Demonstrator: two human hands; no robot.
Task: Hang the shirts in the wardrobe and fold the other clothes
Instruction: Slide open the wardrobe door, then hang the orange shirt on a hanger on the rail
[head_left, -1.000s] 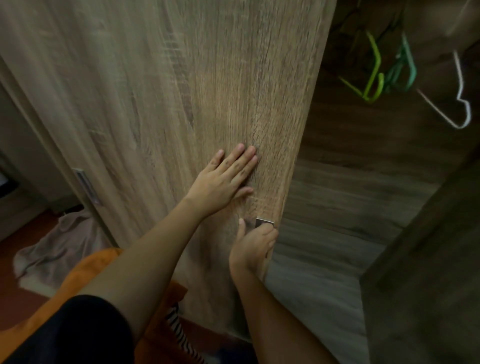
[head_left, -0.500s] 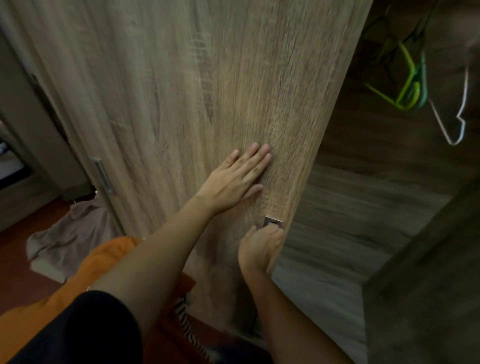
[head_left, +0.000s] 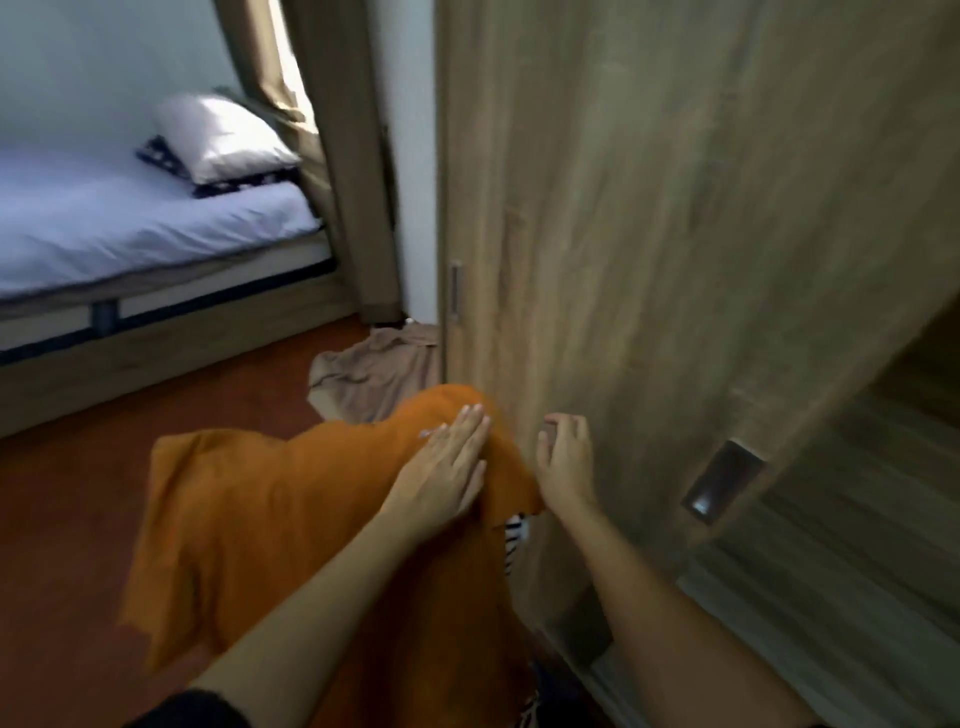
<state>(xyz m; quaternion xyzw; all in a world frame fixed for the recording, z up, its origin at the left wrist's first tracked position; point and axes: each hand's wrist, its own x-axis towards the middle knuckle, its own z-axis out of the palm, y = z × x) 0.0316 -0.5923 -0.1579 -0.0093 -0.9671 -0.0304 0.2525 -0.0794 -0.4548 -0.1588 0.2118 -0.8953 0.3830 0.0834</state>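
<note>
The left hand (head_left: 444, 470) reaches out flat, fingers straight and together, over the orange cloth (head_left: 291, 525), holding nothing; whether the palm touches the fabric cannot be told. At its 3 o'clock, close beside it, the right hand (head_left: 563, 460) is loosely curled with its fingers apart, empty, in front of the wardrobe door (head_left: 649, 234). The orange cloth lies spread on the red-brown floor (head_left: 67, 519), running from 12 o'clock of the left hand down to 7 o'clock. A striped garment (head_left: 515, 535) peeks out at the cloth's right edge, against the door's foot. A beige garment (head_left: 374, 374) lies crumpled at 11 o'clock of the left hand, by the door's left edge. A recessed handle (head_left: 722, 480) sits in the door at 3 o'clock of the right hand. A bed (head_left: 130, 228) with a pillow (head_left: 218, 135) stands at 10 o'clock.
</note>
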